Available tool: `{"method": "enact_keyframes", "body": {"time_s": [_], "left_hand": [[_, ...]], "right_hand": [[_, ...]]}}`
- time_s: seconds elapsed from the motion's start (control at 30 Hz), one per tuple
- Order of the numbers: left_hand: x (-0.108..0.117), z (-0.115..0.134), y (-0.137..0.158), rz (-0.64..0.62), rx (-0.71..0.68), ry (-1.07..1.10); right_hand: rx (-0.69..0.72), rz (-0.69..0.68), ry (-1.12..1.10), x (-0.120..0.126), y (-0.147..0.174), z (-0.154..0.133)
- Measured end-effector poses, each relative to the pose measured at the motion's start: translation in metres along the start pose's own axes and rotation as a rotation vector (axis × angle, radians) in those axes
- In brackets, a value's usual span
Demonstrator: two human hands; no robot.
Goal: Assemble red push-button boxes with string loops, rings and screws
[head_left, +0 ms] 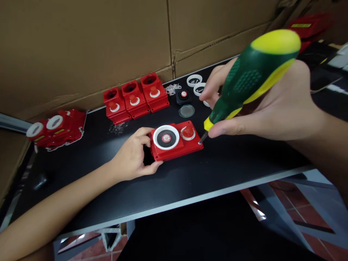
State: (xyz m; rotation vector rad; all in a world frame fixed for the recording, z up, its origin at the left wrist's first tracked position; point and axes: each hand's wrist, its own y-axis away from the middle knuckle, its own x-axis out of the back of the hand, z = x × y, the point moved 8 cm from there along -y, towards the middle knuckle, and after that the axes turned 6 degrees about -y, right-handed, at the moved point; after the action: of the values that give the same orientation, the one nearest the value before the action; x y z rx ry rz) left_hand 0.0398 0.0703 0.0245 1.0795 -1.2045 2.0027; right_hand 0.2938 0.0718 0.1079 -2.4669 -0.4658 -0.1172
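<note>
A red box-shaped device [176, 150] with a white ring round a black disc and a small red dome lies on the black table. My left hand [134, 154] grips its left end, thumb at the front edge and fingers behind. In my right hand [274, 98] is a green and yellow screwdriver [241, 78], held at a slant. Its tip meets a screw [200, 143] at the device's right front corner. Just behind the device lies a clear round disc [186, 111], with a small black square part [183, 96] bearing a red centre beyond it.
Three red housings [132, 99] with red domes stand in a row at the back. More red units [58, 128] with white rings sit at the left. White ring-shaped dishes [194, 80] hold screws, beside a heap of white loops [173, 88]. Cardboard [108, 40] walls the back.
</note>
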Motion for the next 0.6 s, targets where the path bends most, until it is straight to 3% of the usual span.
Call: {"method": "enact_keyframes", "body": {"time_s": [0.13,0.33,0.6], "left_hand": [[0.0,0.0,0.0,-0.002,-0.002,0.001],[0.0,0.001,0.0,-0.008,-0.01,-0.018],[0.001,0.001,0.0,-0.012,-0.005,-0.024]], "right_hand": [[-0.077,-0.016,-0.105,-0.006,0.004,-0.004],[-0.061,-0.128,-0.124,-0.014,0.006,-0.012],[0.044,-0.149,0.139,-0.005,0.0,0.002]]}}
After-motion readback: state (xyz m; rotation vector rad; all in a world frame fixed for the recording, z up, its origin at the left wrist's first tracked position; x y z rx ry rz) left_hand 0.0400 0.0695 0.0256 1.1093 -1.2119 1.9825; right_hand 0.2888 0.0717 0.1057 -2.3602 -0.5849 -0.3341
